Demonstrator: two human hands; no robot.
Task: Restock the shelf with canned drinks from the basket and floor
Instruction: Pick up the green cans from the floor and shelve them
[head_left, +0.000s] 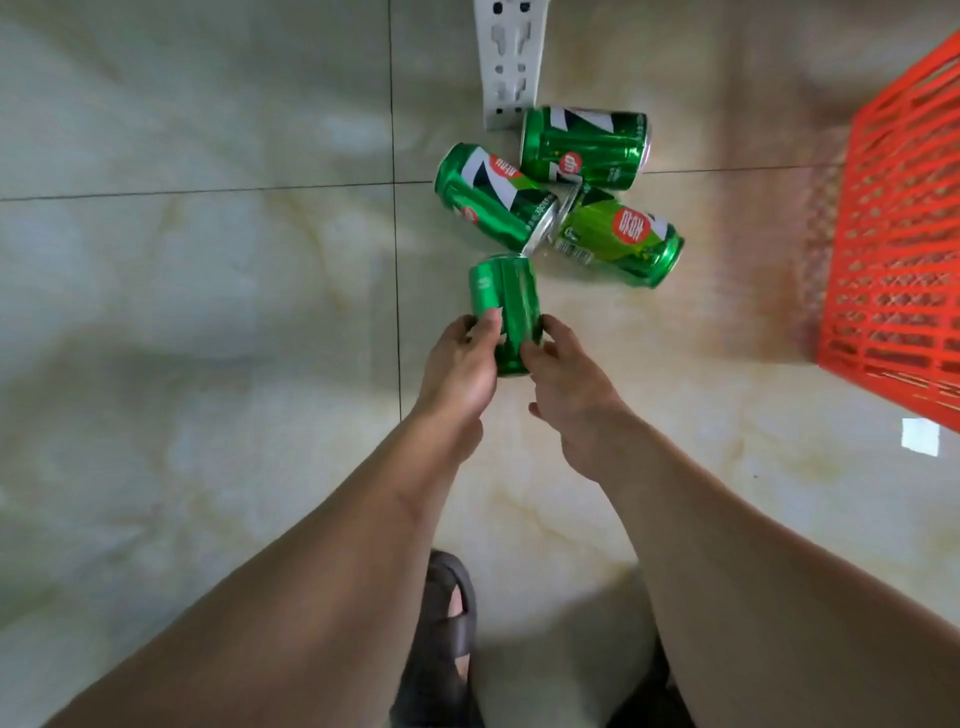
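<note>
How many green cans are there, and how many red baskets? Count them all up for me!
Green cans: 4, one held by the left hand and right hand, three lying on the floor
Red baskets: 1
Total: 5

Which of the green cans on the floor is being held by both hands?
The nearest can, below the cluster, with the left hand and right hand on either side. The other three lie untouched.

The hands (511, 364) hide the near end of the can (503, 296) they hold. Right of them, the orange basket (904, 249) runs off the edge, its contents seemingly unseen.
</note>
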